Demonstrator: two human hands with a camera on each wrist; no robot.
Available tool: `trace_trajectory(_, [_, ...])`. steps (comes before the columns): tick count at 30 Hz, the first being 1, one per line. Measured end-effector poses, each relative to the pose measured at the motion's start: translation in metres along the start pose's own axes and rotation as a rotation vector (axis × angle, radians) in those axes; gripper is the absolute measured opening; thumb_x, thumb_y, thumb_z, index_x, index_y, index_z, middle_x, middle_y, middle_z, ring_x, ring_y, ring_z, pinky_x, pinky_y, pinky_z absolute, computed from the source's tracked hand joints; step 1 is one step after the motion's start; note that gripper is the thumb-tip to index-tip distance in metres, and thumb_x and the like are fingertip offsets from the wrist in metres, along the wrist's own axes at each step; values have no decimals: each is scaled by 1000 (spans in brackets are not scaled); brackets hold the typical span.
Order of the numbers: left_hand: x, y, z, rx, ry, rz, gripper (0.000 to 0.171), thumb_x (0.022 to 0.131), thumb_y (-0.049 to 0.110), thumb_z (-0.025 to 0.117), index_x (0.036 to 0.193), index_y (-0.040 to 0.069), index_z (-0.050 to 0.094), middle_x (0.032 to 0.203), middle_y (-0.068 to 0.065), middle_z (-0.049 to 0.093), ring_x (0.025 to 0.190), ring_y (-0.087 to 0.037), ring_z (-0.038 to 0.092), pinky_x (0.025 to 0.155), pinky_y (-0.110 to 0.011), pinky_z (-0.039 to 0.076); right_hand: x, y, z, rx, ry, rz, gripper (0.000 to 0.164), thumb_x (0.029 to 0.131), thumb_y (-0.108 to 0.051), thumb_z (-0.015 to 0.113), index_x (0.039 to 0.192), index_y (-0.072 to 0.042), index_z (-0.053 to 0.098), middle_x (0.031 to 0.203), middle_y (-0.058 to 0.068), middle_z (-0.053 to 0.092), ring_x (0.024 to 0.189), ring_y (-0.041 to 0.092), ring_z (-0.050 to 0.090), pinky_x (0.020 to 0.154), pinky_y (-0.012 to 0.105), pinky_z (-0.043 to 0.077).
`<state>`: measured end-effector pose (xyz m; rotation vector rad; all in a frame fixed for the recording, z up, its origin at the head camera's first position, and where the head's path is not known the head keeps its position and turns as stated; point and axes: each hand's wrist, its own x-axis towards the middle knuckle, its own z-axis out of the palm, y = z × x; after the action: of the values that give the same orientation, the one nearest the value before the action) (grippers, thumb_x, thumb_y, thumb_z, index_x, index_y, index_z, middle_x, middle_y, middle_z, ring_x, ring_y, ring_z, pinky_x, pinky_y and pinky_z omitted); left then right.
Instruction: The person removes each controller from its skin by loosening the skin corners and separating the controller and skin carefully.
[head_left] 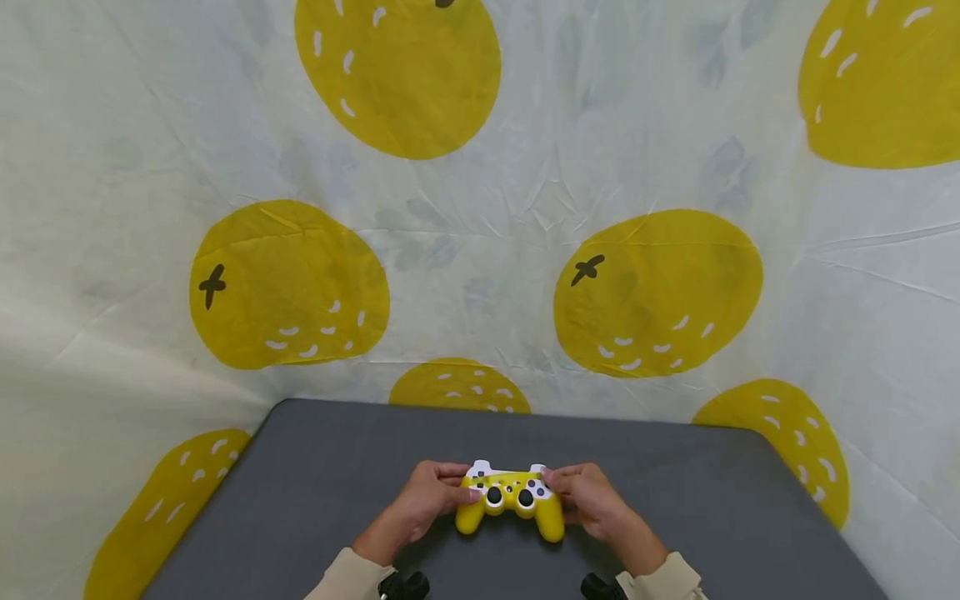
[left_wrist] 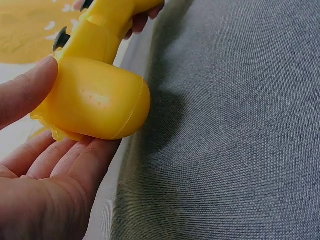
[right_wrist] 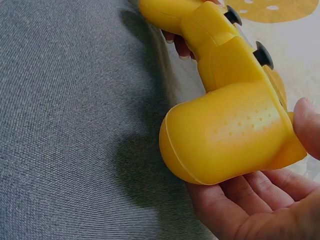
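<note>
A yellow and white game controller [head_left: 512,492] with two black thumbsticks is held between both hands, just above the dark grey tabletop. My left hand [head_left: 432,497] grips its left side, thumb on top and fingers underneath. On the opposite side my right hand [head_left: 592,502] holds it the same way, thumb near the face buttons. The left wrist view shows the rounded yellow handle of the controller [left_wrist: 95,100] resting over the left fingers [left_wrist: 65,160]. In the right wrist view the other handle of the controller [right_wrist: 230,135] lies over the right fingers [right_wrist: 255,192], small dots on its surface.
The dark grey table [head_left: 337,442] spreads around the hands, its far edge close to a hanging white cloth [head_left: 472,292] printed with large yellow fruit. The cloth also runs along the left and right sides. Black wrist devices [head_left: 405,586] sit by both beige sleeves.
</note>
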<state>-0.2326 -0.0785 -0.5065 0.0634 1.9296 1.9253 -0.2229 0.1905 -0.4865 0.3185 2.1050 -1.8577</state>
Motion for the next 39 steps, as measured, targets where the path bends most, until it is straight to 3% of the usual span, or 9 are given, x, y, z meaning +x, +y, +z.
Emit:
trace_trajectory(15, [5, -6, -1, 48, 33, -65, 62, 88, 9, 83, 141, -11, 57, 131, -26, 71, 109, -26, 76, 91, -40, 63, 5, 7, 3, -20, 17, 42, 43, 103, -25, 66, 123, 14, 68, 105, 17, 75, 84, 20, 72, 78, 48, 65])
trace_trajectory(26, [4, -5, 0, 107, 45, -56, 57, 88, 10, 84, 137, -11, 62, 129, -26, 71, 106, -26, 76, 88, -38, 64, 9, 10, 4, -38, 21, 36, 43, 102, -24, 67, 122, 14, 68, 103, 15, 77, 81, 20, 74, 77, 45, 65])
trace_trajectory(29, [4, -5, 0, 156, 56, -34, 56, 88, 14, 84, 135, -10, 64, 126, -25, 73, 107, -26, 76, 88, -38, 64, 8, 9, 5, -80, 58, 1, 38, 101, -21, 69, 118, 13, 71, 101, 14, 77, 80, 19, 73, 75, 41, 64])
trace_trajectory(35, [4, -6, 3, 245, 90, 20, 51, 90, 18, 83, 131, -8, 68, 122, -22, 75, 107, -28, 74, 89, -40, 63, 7, 5, 6, -288, 166, -172, 22, 93, -9, 76, 110, 5, 78, 109, 16, 77, 88, 20, 69, 75, 35, 60])
trace_trajectory(39, [4, -6, 4, 250, 97, 40, 54, 88, 11, 84, 134, -9, 65, 124, -23, 74, 110, -30, 74, 89, -40, 63, 5, 6, 2, -360, 108, -252, 31, 86, -2, 80, 117, 3, 77, 116, 17, 77, 101, 27, 73, 85, 42, 62])
